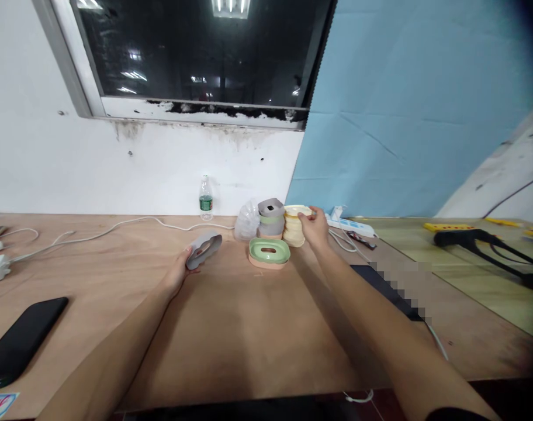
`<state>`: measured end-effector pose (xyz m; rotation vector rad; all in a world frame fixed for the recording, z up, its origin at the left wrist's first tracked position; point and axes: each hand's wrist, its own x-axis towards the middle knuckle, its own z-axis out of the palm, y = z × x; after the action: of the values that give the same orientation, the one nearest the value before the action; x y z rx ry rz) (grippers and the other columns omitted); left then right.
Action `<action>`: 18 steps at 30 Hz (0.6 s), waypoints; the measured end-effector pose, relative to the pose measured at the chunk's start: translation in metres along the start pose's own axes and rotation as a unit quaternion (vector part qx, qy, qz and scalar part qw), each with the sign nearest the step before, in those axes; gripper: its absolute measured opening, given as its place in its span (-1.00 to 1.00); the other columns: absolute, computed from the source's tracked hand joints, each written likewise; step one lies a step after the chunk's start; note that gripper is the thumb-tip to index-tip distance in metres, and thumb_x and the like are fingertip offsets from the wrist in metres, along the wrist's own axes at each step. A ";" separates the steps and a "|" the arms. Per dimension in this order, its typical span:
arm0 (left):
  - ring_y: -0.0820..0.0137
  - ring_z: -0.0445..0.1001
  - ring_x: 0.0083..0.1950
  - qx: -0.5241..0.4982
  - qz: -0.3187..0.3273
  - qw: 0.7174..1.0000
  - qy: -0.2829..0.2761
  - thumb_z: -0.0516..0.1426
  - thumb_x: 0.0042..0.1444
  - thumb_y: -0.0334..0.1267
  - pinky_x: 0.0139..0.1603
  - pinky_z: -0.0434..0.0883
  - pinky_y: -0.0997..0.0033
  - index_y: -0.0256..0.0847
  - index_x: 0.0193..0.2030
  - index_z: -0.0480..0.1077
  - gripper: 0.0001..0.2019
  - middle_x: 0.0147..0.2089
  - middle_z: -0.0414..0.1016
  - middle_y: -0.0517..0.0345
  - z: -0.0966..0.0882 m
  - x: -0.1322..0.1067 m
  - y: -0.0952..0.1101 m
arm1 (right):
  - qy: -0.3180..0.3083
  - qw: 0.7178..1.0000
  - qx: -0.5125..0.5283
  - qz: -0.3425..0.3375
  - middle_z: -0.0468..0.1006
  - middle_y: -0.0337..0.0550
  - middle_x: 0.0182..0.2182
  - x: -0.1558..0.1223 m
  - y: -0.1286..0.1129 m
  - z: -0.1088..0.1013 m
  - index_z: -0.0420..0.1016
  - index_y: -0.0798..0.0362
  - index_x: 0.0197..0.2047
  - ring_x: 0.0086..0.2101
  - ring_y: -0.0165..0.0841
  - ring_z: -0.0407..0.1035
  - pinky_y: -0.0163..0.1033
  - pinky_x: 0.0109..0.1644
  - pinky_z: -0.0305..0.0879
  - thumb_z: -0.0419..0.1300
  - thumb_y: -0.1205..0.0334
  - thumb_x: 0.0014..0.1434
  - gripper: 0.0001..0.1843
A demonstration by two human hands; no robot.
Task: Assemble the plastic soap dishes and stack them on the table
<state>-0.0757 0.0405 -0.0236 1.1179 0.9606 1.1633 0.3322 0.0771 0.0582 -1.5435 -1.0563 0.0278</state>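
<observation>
My left hand grips a grey wavy-edged plastic piece with an oval slot, tilted up off the table. At the far side, my right hand has thumb and fingers closed on the rim of the top cream plastic piece of a cream stack. Whether that piece is lifted from the stack I cannot tell. Left of it stands a stack of grey and green pieces. In front sits a green slotted piece on a peach-coloured base.
A crumpled clear plastic bag and a water bottle stand by the wall. A black phone lies at left. A power strip, a dark flat object and white cables lie on the wooden table.
</observation>
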 end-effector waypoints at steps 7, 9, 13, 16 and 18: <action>0.15 0.49 -0.01 0.019 0.000 1.000 -0.016 0.00 0.16 0.21 -0.18 0.42 0.29 -0.13 0.23 0.26 -0.38 0.20 0.39 -0.03 -0.002 0.000 -0.001 | -0.012 1.000 0.006 -0.003 0.45 -0.18 -0.42 0.000 0.002 0.000 0.51 0.15 -0.13 -0.38 -0.32 0.32 -0.16 -0.17 0.25 0.18 0.02 0.01 -0.57; 0.15 0.48 0.00 0.029 0.004 0.999 -0.024 -0.01 0.16 0.23 -0.17 0.41 0.29 -0.14 0.22 0.27 -0.37 0.19 0.40 -0.03 -0.001 -0.002 0.000 | 0.004 0.999 0.026 -0.025 0.45 -0.17 -0.42 -0.007 -0.001 -0.001 0.52 0.15 -0.17 -0.40 -0.33 0.31 -0.18 -0.21 0.25 0.17 0.03 0.03 -0.61; 0.12 0.47 -0.01 0.087 0.034 0.996 -0.011 0.02 0.12 0.25 -0.18 0.42 0.26 -0.19 0.14 0.34 -0.38 0.07 0.47 -0.04 0.005 -0.008 0.005 | -0.017 0.993 0.074 -0.090 0.46 -0.18 -0.43 -0.039 -0.004 0.002 0.50 0.11 -0.17 -0.44 -0.36 0.30 -0.23 -0.29 0.26 0.14 0.02 0.11 -0.65; 0.11 0.44 0.02 0.184 0.093 0.979 -0.003 0.10 0.07 0.21 -0.07 0.41 0.18 -0.23 0.07 0.38 -0.41 0.00 0.49 -0.03 0.013 -0.016 0.008 | -0.093 0.982 0.094 -0.134 0.50 -0.16 -0.38 -0.074 -0.002 0.003 0.49 0.07 -0.16 -0.42 -0.35 0.33 -0.24 -0.30 0.30 0.12 0.01 0.17 -0.67; 0.12 0.42 0.05 0.234 0.155 0.960 0.000 0.14 0.04 0.16 0.05 0.37 0.12 -0.23 0.04 0.38 -0.43 0.04 0.46 -0.05 0.019 -0.021 0.009 | -0.135 0.971 0.077 -0.179 0.51 -0.15 -0.36 -0.094 0.000 0.003 0.50 0.04 -0.18 -0.40 -0.34 0.35 -0.23 -0.29 0.31 0.12 0.02 0.19 -0.71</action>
<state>-0.0621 0.0175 -0.0105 1.6963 1.1232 1.2142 0.2752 0.0211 0.0081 -1.2118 -1.5023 0.0702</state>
